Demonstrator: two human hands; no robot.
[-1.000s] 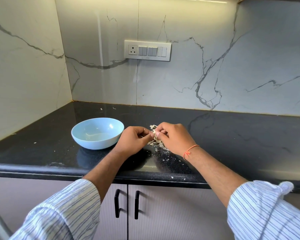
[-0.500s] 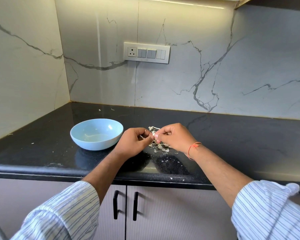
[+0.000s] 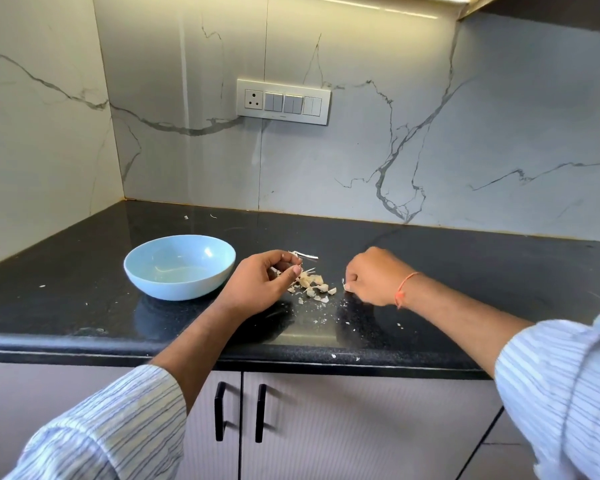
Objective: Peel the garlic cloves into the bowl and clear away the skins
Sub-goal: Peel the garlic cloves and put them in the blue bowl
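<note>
Black speckled worktop up front, and both hands hover low over it. The left hand curls, thumb and fingers pinching a small pale piece, probably a clove mid-peel, held beside the bowl for a short drop. The right hand curls too, nipping a scrap of skin at its fingertips, likely pulled clear to discard. Between the hands lies the heap of skins, crumbs scattered nearer. Left of the left hand, the blue bowl holds no clove I can see. Beyond: marble wall, switch plate.
</note>
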